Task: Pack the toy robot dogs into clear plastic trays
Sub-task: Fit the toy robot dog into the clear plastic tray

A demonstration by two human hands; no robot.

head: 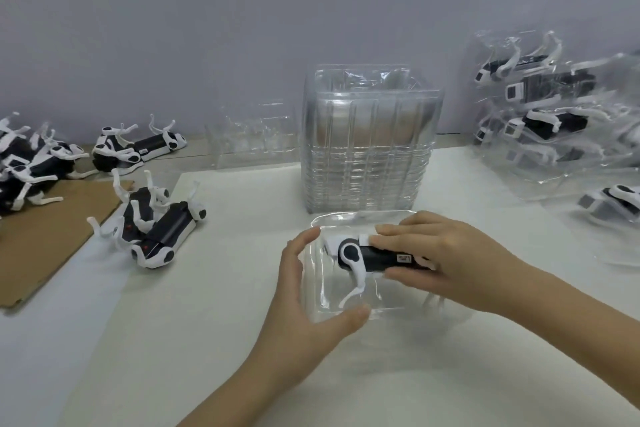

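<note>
The right hand (446, 260) gripped a toy robot dog (374, 258) by its black body, inside the clear tray (346, 218), whose left edge the left hand (304, 308) held between thumb and curved fingers. Just behind stood a stack of empty trays (370, 149); unpacked dogs (156, 229) lay left, packed trays (540, 107) right.

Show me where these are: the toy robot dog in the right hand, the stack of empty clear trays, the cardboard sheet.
toy robot dog (377, 258): head view, on its black body.
stack of empty clear trays (367, 156): head view, on its front wall.
cardboard sheet (45, 246): head view, on its bare middle.
</note>
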